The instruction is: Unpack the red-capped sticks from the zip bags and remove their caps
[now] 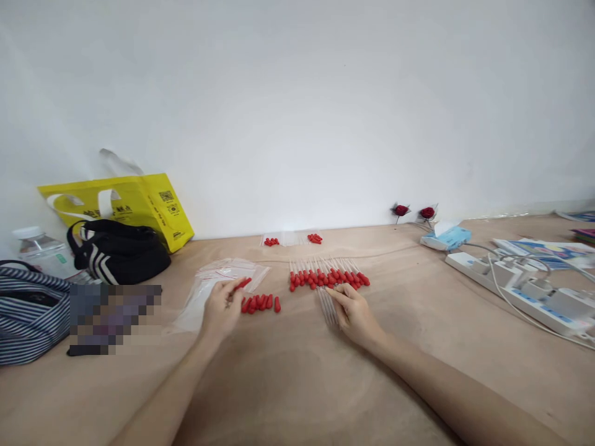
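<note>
My left hand is closed in a pinch on a red rubber bulb, above the edge of the clear plastic bags. Just right of it, several loose red bulbs lie in a short row on the table. My right hand has thumb and fingers pinched at the upper ends of several thin clear glass tubes; exactly how many it grips is hidden. Beyond that hand, glass droppers with red bulbs lie side by side, bulbs toward me and tubes pointing to the wall.
Clear zip bags lie at left. By the wall, another bag shows red bulbs. A yellow bag, black pouch and striped bag stand left. Right are a tissue pack and power strip with cables.
</note>
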`<state>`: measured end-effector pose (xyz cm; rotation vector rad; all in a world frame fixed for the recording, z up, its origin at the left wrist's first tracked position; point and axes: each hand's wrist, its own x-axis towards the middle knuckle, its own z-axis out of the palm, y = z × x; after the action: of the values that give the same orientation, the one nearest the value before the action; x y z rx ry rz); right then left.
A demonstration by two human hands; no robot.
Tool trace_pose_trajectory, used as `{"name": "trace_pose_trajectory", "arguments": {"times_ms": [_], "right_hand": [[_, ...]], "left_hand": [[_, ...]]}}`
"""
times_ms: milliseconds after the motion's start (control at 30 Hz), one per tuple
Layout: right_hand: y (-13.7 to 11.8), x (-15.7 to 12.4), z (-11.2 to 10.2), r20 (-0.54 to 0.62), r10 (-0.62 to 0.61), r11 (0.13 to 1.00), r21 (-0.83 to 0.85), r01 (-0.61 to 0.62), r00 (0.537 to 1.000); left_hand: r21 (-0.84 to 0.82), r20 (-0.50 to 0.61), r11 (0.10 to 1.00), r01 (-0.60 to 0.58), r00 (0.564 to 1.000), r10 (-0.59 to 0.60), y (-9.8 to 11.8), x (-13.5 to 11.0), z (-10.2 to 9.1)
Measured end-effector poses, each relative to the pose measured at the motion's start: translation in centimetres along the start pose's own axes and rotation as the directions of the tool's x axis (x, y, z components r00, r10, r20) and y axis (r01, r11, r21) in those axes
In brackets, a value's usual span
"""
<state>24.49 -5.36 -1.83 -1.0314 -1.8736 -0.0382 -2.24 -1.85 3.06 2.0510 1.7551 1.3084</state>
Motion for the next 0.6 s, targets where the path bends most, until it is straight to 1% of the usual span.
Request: {"name": "trace_pose_trajectory", "arguments": {"times_ms": [33,67,167,300,367,433,533,600], "right_hand": [[0.0,0.3,0.3,0.003,-0.017,1.000,-0.010,0.017,1.000],[0.0,0.5,0.6,0.014,-0.031,0.999,-0.023,0.031,0.999],[-0.2,0.9,1.7,0.094,-0.045,0.993,-0.107,0.055,0.995],[-1.0,1.1,2.9,0.222,-0.016,0.952,-0.296,0.083,0.975],[-1.4,1.2,3.2,0.273,0.017,0.919,-0.383,0.093,0.962],[-1.7,1.2,3.3,0.312,0.049,0.894,-0.437,0.098,0.949],[-2.2,1.2,3.4,0.343,0.074,0.883,-0.459,0.098,0.937],[-2.4,1.2,3.3,0.354,0.085,0.884,-0.458,0.094,0.931]], "left_hand": [[0.018,-0.008,0.998,0.052,0.999,-0.052,-0.9,0.6,-0.4],[0.025,-0.005,0.997,0.079,0.997,-0.079,-1.7,1.0,-0.7],[0.071,0.052,0.992,0.102,0.993,-0.105,-3.0,1.3,-0.9],[0.169,0.195,0.983,0.070,0.975,-0.103,-2.4,0.8,-0.7],[0.171,0.250,0.983,0.061,0.963,-0.103,-1.9,0.6,-0.7],[0.157,0.290,0.985,0.076,0.950,-0.119,-1.8,0.6,-0.8],[0.143,0.303,0.984,0.108,0.942,-0.147,-2.1,0.8,-0.9],[0.172,0.268,0.979,0.109,0.951,-0.153,-2.3,0.9,-1.1]]}}
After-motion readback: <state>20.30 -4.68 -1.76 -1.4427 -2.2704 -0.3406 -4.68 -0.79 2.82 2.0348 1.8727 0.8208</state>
